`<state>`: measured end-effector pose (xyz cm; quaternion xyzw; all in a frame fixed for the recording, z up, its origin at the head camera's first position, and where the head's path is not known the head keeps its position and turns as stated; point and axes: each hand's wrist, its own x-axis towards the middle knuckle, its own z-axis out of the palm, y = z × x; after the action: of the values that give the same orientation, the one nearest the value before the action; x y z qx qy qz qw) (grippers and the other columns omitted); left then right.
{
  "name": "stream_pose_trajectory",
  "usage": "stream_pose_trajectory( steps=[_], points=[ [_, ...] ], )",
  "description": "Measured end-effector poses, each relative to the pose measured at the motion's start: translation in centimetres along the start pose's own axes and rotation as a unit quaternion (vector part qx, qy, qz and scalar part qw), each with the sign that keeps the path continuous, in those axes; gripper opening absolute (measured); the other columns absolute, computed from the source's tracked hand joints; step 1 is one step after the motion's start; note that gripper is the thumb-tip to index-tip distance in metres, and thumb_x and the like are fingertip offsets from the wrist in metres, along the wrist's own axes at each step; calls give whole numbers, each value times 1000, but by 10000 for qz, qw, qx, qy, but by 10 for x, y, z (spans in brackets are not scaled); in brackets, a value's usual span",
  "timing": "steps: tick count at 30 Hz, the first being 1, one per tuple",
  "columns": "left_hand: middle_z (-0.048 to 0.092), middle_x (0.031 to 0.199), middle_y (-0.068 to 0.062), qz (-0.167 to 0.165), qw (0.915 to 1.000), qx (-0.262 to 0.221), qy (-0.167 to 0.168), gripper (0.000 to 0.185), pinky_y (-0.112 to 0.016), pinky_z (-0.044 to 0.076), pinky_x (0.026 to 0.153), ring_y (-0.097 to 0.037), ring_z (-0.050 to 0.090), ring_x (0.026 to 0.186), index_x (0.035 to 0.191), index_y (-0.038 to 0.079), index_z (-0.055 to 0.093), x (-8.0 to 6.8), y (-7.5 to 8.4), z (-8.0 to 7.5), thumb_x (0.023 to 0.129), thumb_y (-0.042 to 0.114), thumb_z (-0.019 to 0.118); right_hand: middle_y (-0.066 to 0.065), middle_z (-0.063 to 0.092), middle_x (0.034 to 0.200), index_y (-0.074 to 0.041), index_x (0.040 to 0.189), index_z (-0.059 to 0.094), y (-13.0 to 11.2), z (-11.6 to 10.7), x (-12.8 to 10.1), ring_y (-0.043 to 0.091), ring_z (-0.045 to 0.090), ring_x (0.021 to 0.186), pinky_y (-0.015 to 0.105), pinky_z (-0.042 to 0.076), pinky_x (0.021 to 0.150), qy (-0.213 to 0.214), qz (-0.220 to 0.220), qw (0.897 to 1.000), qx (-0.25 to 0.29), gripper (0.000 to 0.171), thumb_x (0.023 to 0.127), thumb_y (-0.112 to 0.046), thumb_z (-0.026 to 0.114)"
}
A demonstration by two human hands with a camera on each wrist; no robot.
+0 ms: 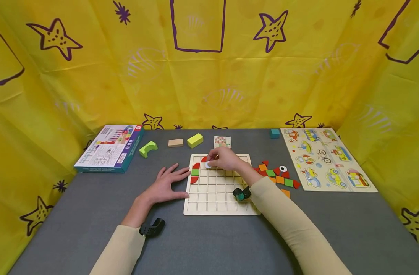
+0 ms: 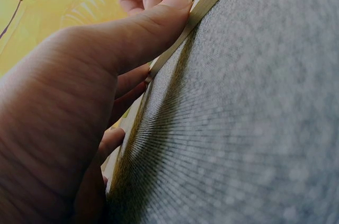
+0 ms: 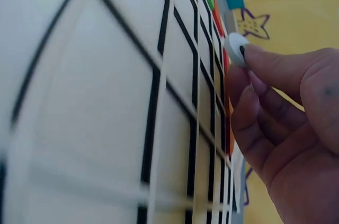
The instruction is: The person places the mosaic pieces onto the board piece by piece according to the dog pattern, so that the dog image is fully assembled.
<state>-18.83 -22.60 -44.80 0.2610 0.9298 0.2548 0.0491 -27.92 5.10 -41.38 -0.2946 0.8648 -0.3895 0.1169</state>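
My right hand (image 1: 224, 158) is over the upper part of a wooden grid board (image 1: 221, 196). Between thumb and fingers it pinches a small white disc (image 3: 233, 47) with a black mark, held tilted in the right wrist view. Red quarter-round pieces (image 1: 194, 180) and a green square (image 1: 195, 172) lie in the board's upper left cells; the right hand partly hides that area. Spread and fairly straight, the fingers of my left hand (image 1: 164, 187) touch the board's left edge. In the left wrist view the thumb (image 2: 164, 17) rests against the board's rim.
Loose red, green and orange pieces (image 1: 278, 177) and a white ring-like disc (image 1: 283, 169) lie right of the board. A picture puzzle (image 1: 327, 162) is farther right. Behind stand a pattern card (image 1: 222, 141), yellow block (image 1: 195, 140), tan block (image 1: 175, 143), green arch (image 1: 148, 149) and box (image 1: 109, 149).
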Motion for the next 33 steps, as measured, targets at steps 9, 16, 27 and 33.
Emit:
stream_pose_trajectory(
  steps=[9, 16, 27, 33],
  points=[
    [37, 160, 2, 12, 10000, -70, 12, 86, -66, -3, 114, -38, 13, 151, 152, 17, 48, -1, -2, 1, 83, 60, 76, 1, 68, 85, -6, 96, 74, -11, 12, 11, 16, 57, 76, 26, 48, 69, 42, 84, 9988, -482, 4, 93, -8, 73],
    [38, 160, 2, 33, 10000, -78, 21, 86, -66, -3, 114, -38, 13, 151, 152, 17, 48, 0, -2, 1, 82, 60, 76, 1, 70, 89, -7, 99, 75, -12, 14, 10, 16, 61, 81, 29, 50, 75, 102, 119, 9976, -678, 7, 93, -9, 74],
    [38, 160, 3, 21, 10000, -35, 48, 86, -66, -3, 114, -38, 13, 151, 152, 17, 48, 0, -2, 1, 82, 60, 76, 1, 68, 91, -6, 102, 75, -15, 16, 10, 16, 60, 84, 30, 51, 79, -4, 1, 9950, -998, 12, 92, -10, 76],
    [37, 160, 3, -11, 10000, -50, 37, 86, -65, -4, 114, -37, 13, 152, 152, 17, 48, 0, 0, 0, 82, 58, 77, 2, 68, 91, -6, 103, 75, -17, 16, 9, 17, 60, 84, 31, 51, 79, -26, -41, 9941, -1083, 12, 91, -8, 76]
  ],
)
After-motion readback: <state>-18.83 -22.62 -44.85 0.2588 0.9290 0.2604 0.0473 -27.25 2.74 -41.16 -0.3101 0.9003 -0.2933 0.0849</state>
